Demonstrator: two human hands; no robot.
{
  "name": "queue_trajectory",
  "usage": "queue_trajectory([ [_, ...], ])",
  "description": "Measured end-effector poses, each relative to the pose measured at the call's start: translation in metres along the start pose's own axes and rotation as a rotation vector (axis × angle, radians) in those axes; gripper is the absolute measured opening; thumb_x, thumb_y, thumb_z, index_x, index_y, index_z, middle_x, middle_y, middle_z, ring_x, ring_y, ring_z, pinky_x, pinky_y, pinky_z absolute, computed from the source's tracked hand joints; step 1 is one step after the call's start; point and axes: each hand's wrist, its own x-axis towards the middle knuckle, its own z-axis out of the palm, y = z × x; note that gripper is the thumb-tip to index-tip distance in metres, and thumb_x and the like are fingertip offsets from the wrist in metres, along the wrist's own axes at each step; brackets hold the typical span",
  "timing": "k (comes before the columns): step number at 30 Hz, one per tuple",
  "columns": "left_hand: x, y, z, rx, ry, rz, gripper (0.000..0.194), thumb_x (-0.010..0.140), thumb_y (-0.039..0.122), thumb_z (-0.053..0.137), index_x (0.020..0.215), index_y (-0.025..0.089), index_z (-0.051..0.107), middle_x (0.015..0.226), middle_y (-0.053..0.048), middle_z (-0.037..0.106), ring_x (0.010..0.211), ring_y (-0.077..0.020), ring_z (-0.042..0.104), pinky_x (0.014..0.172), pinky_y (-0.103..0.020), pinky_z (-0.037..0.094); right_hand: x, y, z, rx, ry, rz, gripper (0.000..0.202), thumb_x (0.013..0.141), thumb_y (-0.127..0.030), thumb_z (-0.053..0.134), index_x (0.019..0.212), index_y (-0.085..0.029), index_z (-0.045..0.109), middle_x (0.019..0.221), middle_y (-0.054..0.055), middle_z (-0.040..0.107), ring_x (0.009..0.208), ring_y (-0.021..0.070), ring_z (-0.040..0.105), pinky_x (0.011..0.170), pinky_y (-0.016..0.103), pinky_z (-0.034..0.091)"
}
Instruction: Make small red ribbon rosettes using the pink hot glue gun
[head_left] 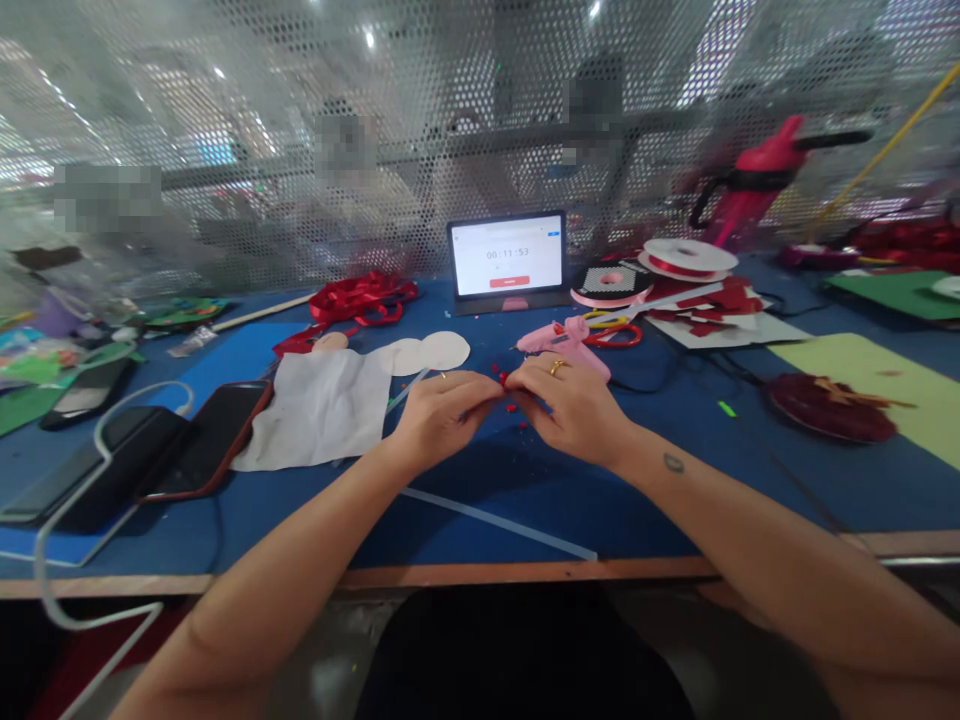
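My left hand point(442, 415) and my right hand point(570, 410) meet over the middle of the blue table, fingertips pinched together. Between them shows a small red piece point(504, 379), too small to name for sure. Below the fingertips, several tiny red bits point(512, 408) lie on the table. Just behind my right hand rests a pink glue gun point(559, 338). A clear glue stick point(499, 522) lies in front of my hands. To the left of my left hand are a white cloth point(322, 405) and white round discs point(444, 350).
A tablet point(508, 258) with a timer stands at the back. Red ribbon point(364, 298), ribbon spools point(688, 258) and red-handled scissors point(619, 335) lie around it. Left are phones point(214, 435) and a white cable point(105, 445); right, a dark red fuzzy disc point(825, 410) on yellow sheet.
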Motion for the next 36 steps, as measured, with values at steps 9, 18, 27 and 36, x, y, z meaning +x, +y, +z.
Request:
queue_trajectory([
  [9,-0.001,0.007,0.001,0.013,-0.025,-0.233,0.030,0.074,0.016,0.063,0.096,0.021,0.043,0.075,0.003,0.070,0.073,-0.0119,0.067,0.059,-0.019,0.050,-0.001,0.000,0.002,-0.086,0.010,-0.080,0.015,0.081,-0.009,0.043,0.083,-0.016,0.056,0.076,0.006,0.060,0.074,0.0180,0.053,0.064,0.029,0.041],
  [18,-0.005,0.004,0.002,-0.033,-0.084,-0.172,0.022,0.078,0.013,0.055,0.094,0.021,0.044,0.080,0.000,0.067,0.068,-0.0110,0.066,0.058,-0.018,0.048,0.000,-0.003,0.002,-0.237,-0.062,-0.197,0.026,0.083,-0.007,0.034,0.086,-0.013,0.059,0.077,0.008,0.059,0.070,0.0189,0.046,0.063,0.031,0.039],
  [27,-0.004,0.003,0.001,0.092,-0.170,-0.177,0.015,0.078,0.014,0.054,0.093,0.018,0.052,0.071,0.000,0.068,0.062,-0.0111,0.065,0.054,-0.016,0.044,-0.004,-0.002,0.010,-0.288,-0.131,-0.245,0.024,0.082,-0.008,0.036,0.088,-0.009,0.060,0.081,0.011,0.061,0.072,0.0196,0.047,0.063,0.030,0.040],
  [36,-0.008,-0.003,0.004,0.281,-0.290,-0.118,0.017,0.081,0.016,0.048,0.078,0.018,0.065,0.059,-0.002,0.066,0.052,-0.0131,0.061,0.044,-0.020,0.035,-0.004,0.000,0.012,0.029,-0.157,0.020,0.020,0.081,-0.011,0.040,0.089,-0.013,0.059,0.084,0.009,0.066,0.078,0.0192,0.058,0.070,0.031,0.044],
])
